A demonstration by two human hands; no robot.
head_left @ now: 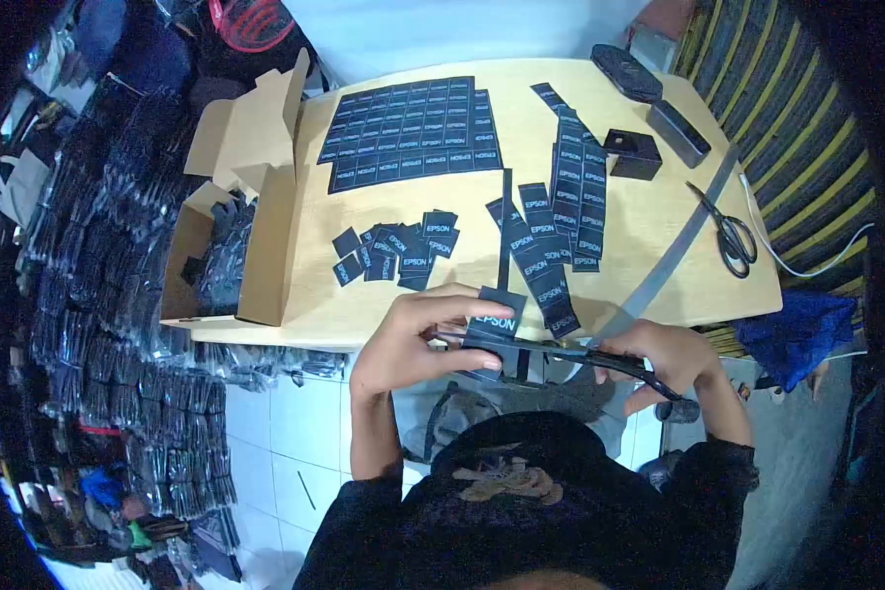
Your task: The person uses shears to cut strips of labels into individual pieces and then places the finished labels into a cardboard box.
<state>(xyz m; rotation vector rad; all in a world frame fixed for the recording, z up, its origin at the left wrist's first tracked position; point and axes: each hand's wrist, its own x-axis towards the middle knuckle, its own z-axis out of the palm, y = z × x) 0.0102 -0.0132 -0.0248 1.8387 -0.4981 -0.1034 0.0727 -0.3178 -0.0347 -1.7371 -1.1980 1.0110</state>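
My left hand pinches a black EPSON label between thumb and fingers, just in front of the table's near edge. In my right hand is a pair of scissors, its blades pointing left across the label. Whether the blades are apart is hard to make out. Cut EPSON labels lie in a loose group beyond my left hand. Strips of EPSON labels are spread on the table to the right of them, some overlapping. Larger EPSON sheets lie at the back.
An open cardboard box with dark pieces inside stands at the table's left edge. Other scissors, a small black box and a dark case lie right. A grey strap crosses the table. Wrapped bundles are stacked left.
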